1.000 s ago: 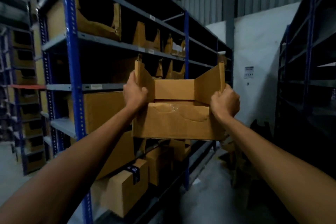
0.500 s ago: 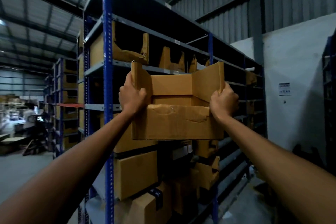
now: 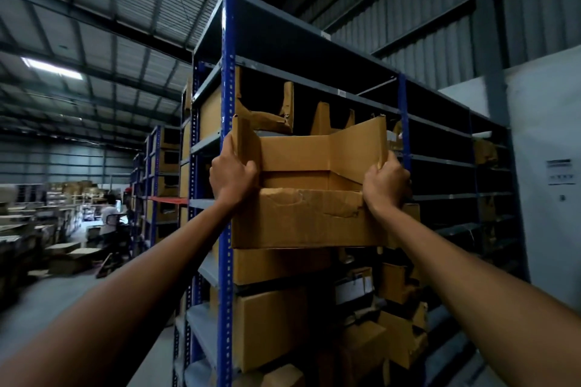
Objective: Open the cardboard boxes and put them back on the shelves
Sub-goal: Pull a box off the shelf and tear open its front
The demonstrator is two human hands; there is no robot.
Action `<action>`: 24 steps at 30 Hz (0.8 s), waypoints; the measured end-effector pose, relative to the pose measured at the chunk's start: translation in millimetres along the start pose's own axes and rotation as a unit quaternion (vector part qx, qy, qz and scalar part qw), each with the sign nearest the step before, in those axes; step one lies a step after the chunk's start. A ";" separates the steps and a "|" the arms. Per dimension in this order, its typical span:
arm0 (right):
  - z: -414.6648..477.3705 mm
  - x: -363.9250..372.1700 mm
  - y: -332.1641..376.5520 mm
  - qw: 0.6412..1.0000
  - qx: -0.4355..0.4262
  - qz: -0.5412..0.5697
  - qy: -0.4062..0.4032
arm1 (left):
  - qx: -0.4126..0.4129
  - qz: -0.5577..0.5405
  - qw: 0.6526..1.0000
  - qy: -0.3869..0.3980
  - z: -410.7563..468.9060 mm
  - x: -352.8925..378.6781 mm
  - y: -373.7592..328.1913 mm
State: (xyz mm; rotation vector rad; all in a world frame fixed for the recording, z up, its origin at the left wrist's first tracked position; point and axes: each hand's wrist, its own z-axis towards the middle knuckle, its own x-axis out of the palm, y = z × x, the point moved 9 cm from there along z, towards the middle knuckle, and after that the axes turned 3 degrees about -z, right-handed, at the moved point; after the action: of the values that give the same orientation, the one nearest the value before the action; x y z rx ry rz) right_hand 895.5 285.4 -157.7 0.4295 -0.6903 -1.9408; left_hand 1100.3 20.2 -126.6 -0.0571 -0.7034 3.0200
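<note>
Forearms, both bare, stretch up from the bottom corners of the view toward the centre. L hand [image 3: 231, 177] grasps the upright left flap of an open cardboard box [image 3: 298, 220], fingers curled round the flap's edge. R hand [image 3: 385, 187] clamps the upright right flap the same way. Box is held up in the air betw. the two hands, roughly level, opening upward. Its front wall is creased & dented w/ a torn top edge, and the back flap stands up too.

Box is directly in front of a tall metal rack [image 3: 227, 104] w/ blue perforated uprights & grey shelves, and its left corner overlaps the nearest upright. Can't tell whether it touches a shelf. Just behind & below it, closed boxes [image 3: 270, 320] fill the lower shelves, some stacked, some tipped. On the shelf above & behind, opened boxes [image 3: 267, 118] stand w/ ragged flaps up. Shelves further right along the rack are dark, contents hard to make out.

Beyond, at right, a white wall [image 3: 550, 104] carries a paper notice [image 3: 559, 171]. At left, an aisle runs past more racks [image 3: 157, 173] of boxes, one w/ a red beam [image 3: 166, 198]. Far left, low stacks of cartons [image 3: 67, 256] on the floor & a person [image 3: 108, 217] in a light top, blurred. Overhead, corrugated roof w/ a bright skylight [image 3: 52, 67].
</note>
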 end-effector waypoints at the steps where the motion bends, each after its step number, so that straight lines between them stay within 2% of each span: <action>1: -0.5 5.9 1.7 1.000 0.001 0.006 0.001 | 0.001 0.005 1.000 0.000 2.6 -0.1 3.0; 13: -8.2 64.5 -1.2 0.999 0.015 0.043 0.024 | 0.006 0.040 0.999 0.000 14.4 1.3 30.8; 20: -3.4 102.3 -8.5 0.996 0.022 0.054 0.072 | 0.025 0.047 0.999 0.004 22.6 11.7 46.2; 22: 2.7 105.8 -10.8 0.995 0.022 0.048 0.080 | 0.080 0.061 0.995 -0.022 22.4 14.9 36.0; 24: 7.3 108.1 -13.8 0.995 0.028 0.052 0.084 | 0.198 0.130 0.969 -0.073 13.8 18.0 12.5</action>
State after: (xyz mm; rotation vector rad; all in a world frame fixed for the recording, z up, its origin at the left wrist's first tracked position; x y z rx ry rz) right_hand 833.6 195.5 -161.0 0.5725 -0.6461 -1.7679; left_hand 1081.3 3.8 -120.3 0.0956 -0.0878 3.3803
